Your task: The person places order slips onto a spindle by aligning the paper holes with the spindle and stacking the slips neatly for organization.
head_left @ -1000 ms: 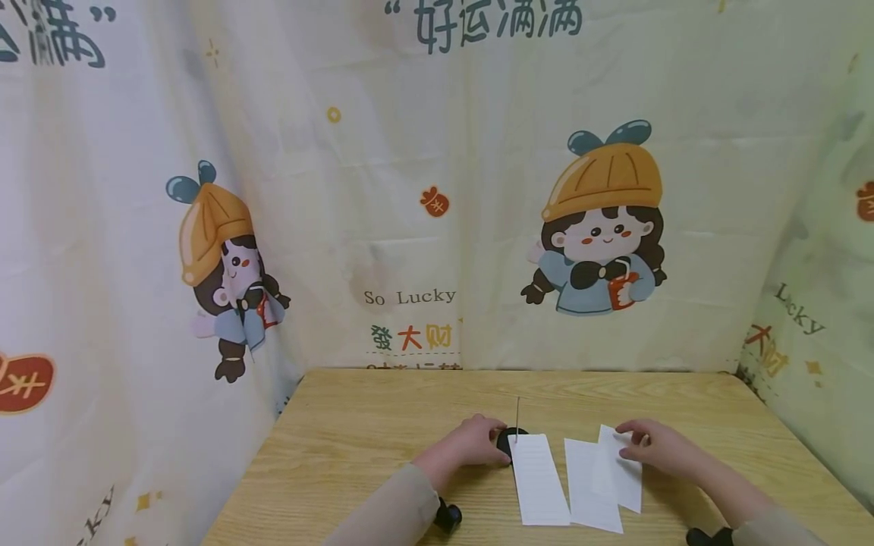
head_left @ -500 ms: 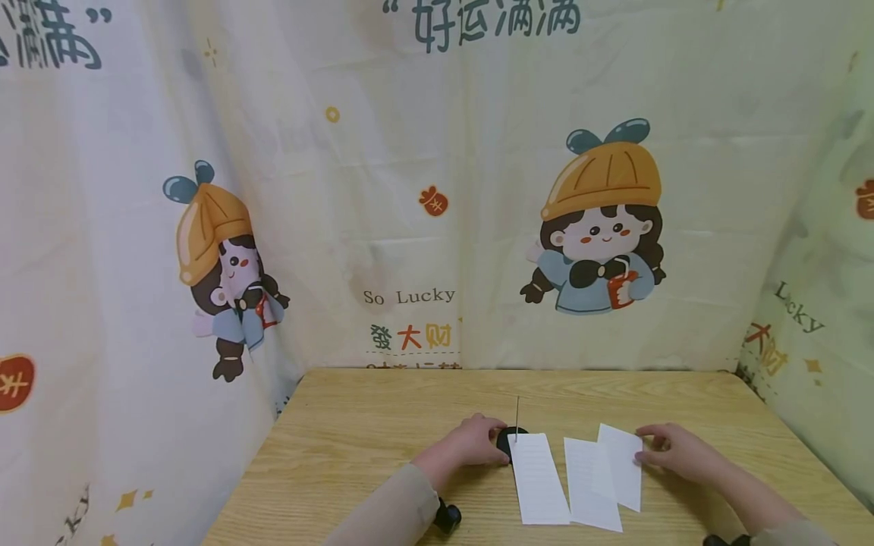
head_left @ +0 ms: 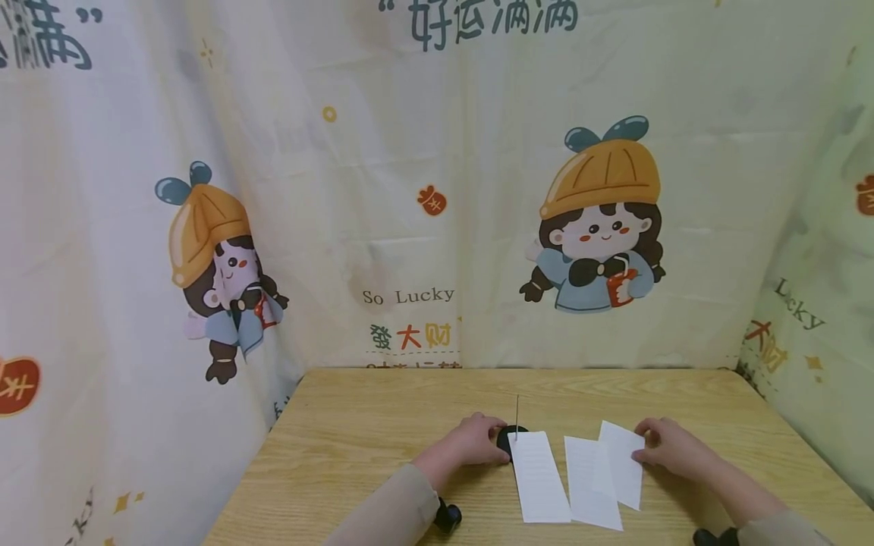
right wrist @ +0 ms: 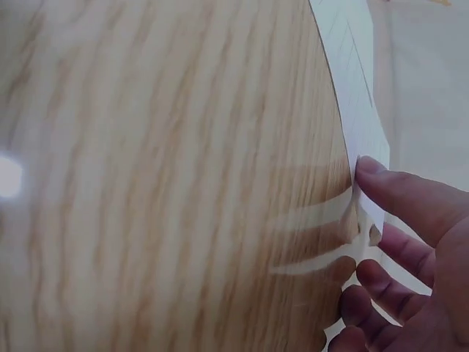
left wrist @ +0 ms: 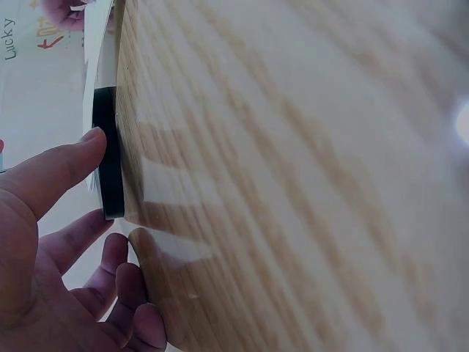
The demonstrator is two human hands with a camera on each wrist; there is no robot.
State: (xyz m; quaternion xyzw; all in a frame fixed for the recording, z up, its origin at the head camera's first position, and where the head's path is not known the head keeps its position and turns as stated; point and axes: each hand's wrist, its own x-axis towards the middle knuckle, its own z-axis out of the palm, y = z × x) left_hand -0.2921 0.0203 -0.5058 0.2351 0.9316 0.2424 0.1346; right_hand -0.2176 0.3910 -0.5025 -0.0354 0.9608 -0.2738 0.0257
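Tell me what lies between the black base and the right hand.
In the head view, white paper: a long piece overlapping the black base, then two overlapping sheets, the farther one pinched by the right hand.

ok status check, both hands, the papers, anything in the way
Left hand holding black base, spike upright. Right hand pinching edge of rightmost sheet. Possible snag: it overlaps middle sheet.

Three papers (head_left: 539,478) (head_left: 589,489) (head_left: 624,462), one spiked base (head_left: 504,442), two hands (head_left: 480,440) (head_left: 672,450)
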